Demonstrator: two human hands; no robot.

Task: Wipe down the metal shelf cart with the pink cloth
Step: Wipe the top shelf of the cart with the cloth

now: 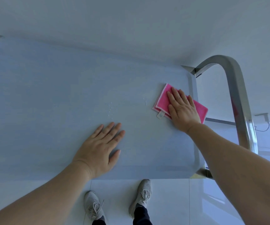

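Start from the metal shelf cart (50,88): its broad top tray fills most of your view, smooth and glossy, with a raised rim all round, and it looks stiff enough to take your weight without flexing. At the cart's right end the tubular handle (233,88) arches up and over, well clear of the tray surface. Your left hand (98,148) lies flat on the tray near the cart's front edge, fingers straight and slightly spread, holding nothing; it looks like a brace against the cart rolling. Your right hand (182,109) presses the pink cloth (161,98) flat against the tray, close to the rim on the handle side, fingers straight and close together on top of it rather than curled around it. The cloth is folded, soft and light, so it will likely bunch or slide out if you push with fingertips alone; keep the whole palm over its middle. Its small white tag (160,114) sticks out toward the cart's front. Between your hands, a scatter of water droplets (110,109) sits on the tray; the wet metal is probably slippery.
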